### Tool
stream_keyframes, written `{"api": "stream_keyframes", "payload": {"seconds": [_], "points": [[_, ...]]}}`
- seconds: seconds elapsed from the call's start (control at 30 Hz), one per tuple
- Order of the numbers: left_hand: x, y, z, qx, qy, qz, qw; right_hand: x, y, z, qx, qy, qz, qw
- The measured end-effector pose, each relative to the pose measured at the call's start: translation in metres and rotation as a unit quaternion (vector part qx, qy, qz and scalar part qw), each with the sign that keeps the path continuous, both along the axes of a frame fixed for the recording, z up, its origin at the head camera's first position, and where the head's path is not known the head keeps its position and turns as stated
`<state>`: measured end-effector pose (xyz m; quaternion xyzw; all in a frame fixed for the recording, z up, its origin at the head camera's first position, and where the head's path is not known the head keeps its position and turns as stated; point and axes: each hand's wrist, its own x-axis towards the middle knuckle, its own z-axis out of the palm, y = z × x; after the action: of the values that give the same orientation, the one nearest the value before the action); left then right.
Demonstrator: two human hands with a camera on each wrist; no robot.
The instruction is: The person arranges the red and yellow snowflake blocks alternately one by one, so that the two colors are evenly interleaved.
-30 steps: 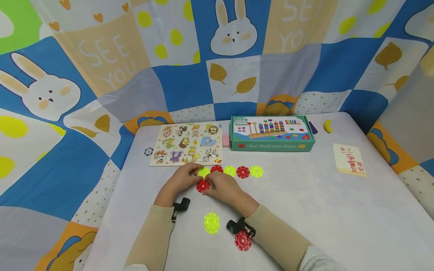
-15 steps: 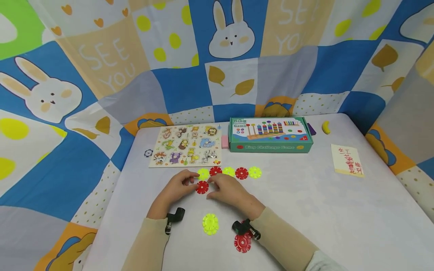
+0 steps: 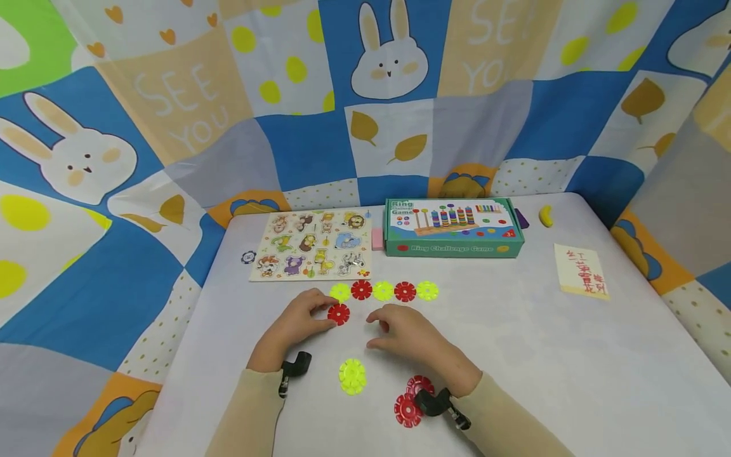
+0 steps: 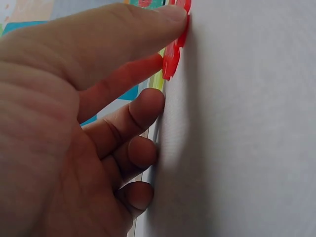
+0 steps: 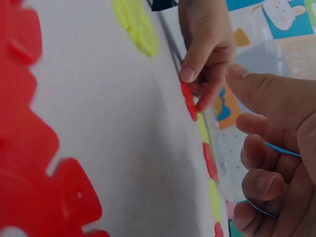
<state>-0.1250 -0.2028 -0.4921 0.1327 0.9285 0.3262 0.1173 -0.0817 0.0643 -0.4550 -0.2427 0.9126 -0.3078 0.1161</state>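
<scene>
"So, where does the red notched disc (image 3: pixel 342 314) lie?"

"Flat on the white tabletop (image 3: pixel 502 355), with the left hand (image 3: pixel 294 325) at its left side. Thumb and forefinger pinch its edge, and the other three fingers curl loosely, as the left wrist view shows."

"And the right hand (image 3: pixel 410 329)?"

"To the right of the disc, well clear of it. Its thumb and forefinger are spread apart and its fingers are bent a little, holding nothing."

"What is closest to the disc otherwise?"

"Just behind it begins a row of five discs (image 3: pixel 383 285), yellow-green and red by turns, running off to its right. I can't tell whether the nearest yellow-green one is touching it. In front of it are overlapping yellow-green discs (image 3: pixel 352 382), and to the front right two loose red discs (image 3: pixel 407 416), partly covered by the right wrist's black camera (image 3: pixel 433 402)."

"Further out?"

"Behind it and slightly left, the animal puzzle board (image 3: pixel 311 244). Behind and to its right, a pink block (image 3: pixel 377 239), then the green Ring Challenge Game box (image 3: pixel 454 249). Far right of it, a handwritten note (image 3: pixel 581 271) and a toy banana (image 3: pixel 546 216)."
</scene>
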Motion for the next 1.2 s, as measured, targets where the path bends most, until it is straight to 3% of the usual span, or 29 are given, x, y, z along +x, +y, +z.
{"api": "stream_keyframes", "payload": {"seconds": [0.27, 0.43, 0.57, 0.93, 1.2], "points": [[-0.001, -0.001, -0.001, 0.008, -0.005, 0.007, 0.9999, 0.025, 0.003, 0.007, -0.046, -0.026, 0.028, 0.998], [-0.001, -0.002, -0.001, 0.005, 0.002, 0.002, 1.0, 0.039, -0.003, 0.002, -0.057, -0.043, 0.056, 0.996], [0.0, -0.003, 0.0, 0.003, 0.003, 0.001, 1.0, 0.046, -0.013, -0.007, -0.042, -0.028, 0.077, 0.996], [0.0, -0.003, 0.0, 0.011, -0.004, 0.003, 0.9999, 0.05, -0.037, -0.027, 0.025, 0.003, 0.078, 0.997], [0.001, -0.002, 0.0, 0.018, -0.001, -0.005, 0.9998, 0.049, -0.039, -0.032, 0.025, -0.006, 0.061, 0.998]]}}
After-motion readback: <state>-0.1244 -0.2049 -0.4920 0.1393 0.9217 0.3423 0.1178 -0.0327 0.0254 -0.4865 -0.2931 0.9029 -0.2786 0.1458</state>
